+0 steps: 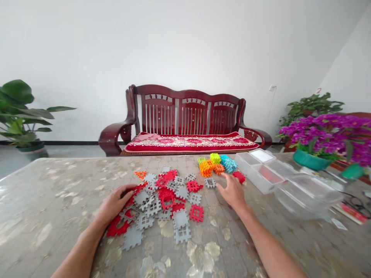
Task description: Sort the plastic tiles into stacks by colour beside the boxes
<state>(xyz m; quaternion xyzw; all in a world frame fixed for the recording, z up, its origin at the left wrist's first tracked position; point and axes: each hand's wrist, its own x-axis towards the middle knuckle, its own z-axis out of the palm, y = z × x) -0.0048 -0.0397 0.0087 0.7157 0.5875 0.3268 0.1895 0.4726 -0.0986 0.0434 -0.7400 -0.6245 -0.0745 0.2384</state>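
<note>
Facing me across the table point(72, 185) stands a wooden bench point(185, 92); purple flowers point(321, 131) and clear boxes point(262, 185) crowd the right. Red and gray pieces point(166, 195) lie heaped mid-table. From here I can't tell if my left hand point(115, 201), at their edge, grips any; my right hand point(233, 193) is loosely spread, an orange stack point(206, 168) ahead, a gray square point(207, 186) beside its thumb.

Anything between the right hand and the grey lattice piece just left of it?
Nothing visible: the right hand is right beside the grey lattice piece, no other piece between. Can't tell whether they touch.
</note>
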